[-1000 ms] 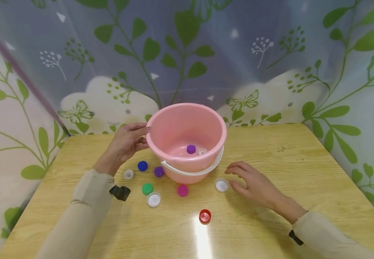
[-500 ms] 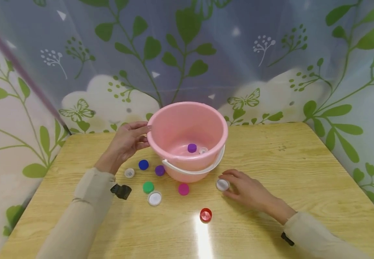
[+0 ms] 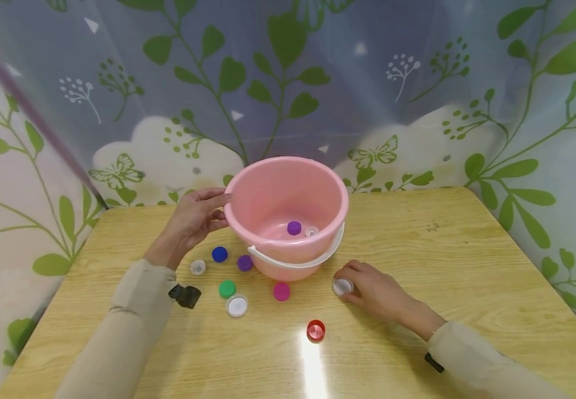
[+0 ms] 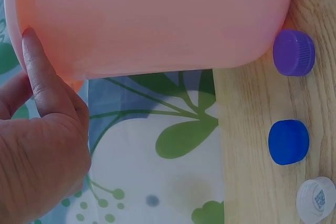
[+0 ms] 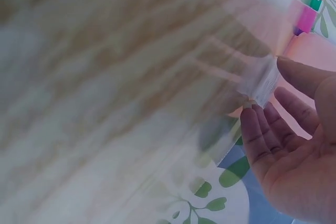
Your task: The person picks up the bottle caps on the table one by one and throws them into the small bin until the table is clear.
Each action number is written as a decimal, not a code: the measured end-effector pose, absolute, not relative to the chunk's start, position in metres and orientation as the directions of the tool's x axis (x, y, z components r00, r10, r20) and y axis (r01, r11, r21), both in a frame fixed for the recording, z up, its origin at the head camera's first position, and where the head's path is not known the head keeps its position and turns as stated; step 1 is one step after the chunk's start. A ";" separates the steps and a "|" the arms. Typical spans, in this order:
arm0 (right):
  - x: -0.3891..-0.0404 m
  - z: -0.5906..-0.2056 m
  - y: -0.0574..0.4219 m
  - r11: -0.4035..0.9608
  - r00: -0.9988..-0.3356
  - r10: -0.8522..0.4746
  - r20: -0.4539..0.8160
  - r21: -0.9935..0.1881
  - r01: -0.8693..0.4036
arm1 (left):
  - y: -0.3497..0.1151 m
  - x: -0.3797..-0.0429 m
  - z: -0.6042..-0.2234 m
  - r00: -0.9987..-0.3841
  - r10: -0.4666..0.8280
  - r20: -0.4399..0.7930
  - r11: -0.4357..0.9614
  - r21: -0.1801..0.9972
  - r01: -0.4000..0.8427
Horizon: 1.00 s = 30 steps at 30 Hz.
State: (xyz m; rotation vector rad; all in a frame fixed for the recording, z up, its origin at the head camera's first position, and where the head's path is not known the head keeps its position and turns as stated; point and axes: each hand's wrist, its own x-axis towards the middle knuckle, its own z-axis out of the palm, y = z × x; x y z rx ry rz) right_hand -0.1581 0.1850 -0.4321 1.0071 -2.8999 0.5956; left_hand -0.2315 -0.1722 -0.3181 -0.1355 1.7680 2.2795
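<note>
A pink bucket [image 3: 240,221] with a white handle [image 3: 293,266] stands on the table. My left hand [image 3: 195,219] holds its left rim, one finger over the edge and others below it; the left wrist view shows a fingertip against the outer wall. To the right of the bucket, my right hand [image 3: 380,293] pinches a clear white bottle cap [image 3: 343,286] between thumb and fingers, low over the table. The right wrist view shows that cap between thumb and fingertips. Inside the bucket lie a purple cap [image 3: 294,228] and a clear cap [image 3: 311,231].
In front and left of the bucket lie loose caps: blue [image 3: 220,254], purple [image 3: 245,262], small clear [image 3: 198,267], green [image 3: 227,288], white-lined [image 3: 237,306] and pink [image 3: 281,291]. A red cap [image 3: 315,331] lies nearer me. A leaf-printed curtain [image 3: 168,100] borders the table's back edge.
My right hand has moved left to the clear white cap, its fingers closing from beside the cap to around it. The left hand stays at the bucket's rim.
</note>
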 end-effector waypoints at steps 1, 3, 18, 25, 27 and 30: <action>-0.159 -0.432 0.185 0.719 -0.792 -0.595 0.139 -0.349 -0.601 | -0.172 -0.232 -0.318 -0.964 0.143 -0.224 -0.233 0.939 -0.253; -0.159 -0.432 0.184 0.716 -0.788 -0.598 0.145 -0.345 -0.607 | -0.172 -0.232 -0.318 -0.965 0.141 -0.221 -0.231 0.941 -0.249; -0.162 -0.423 0.190 0.707 -0.785 -0.610 0.107 -0.374 -0.600 | -0.172 -0.233 -0.317 -0.965 0.147 -0.216 -0.263 0.932 -0.248; -0.167 -0.401 0.204 0.723 -0.823 -0.559 0.098 -0.429 -0.542 | -0.172 -0.233 -0.317 -0.965 0.145 -0.218 -0.255 0.934 -0.249; -0.169 -0.391 0.209 0.732 -0.840 -0.536 0.087 -0.447 -0.514 | -0.172 -0.233 -0.318 -0.964 0.148 -0.223 -0.253 0.933 -0.255; -0.174 -0.373 0.218 0.741 -0.863 -0.497 0.088 -0.474 -0.476 | -0.172 -0.232 -0.319 -0.961 0.151 -0.230 -0.255 0.931 -0.263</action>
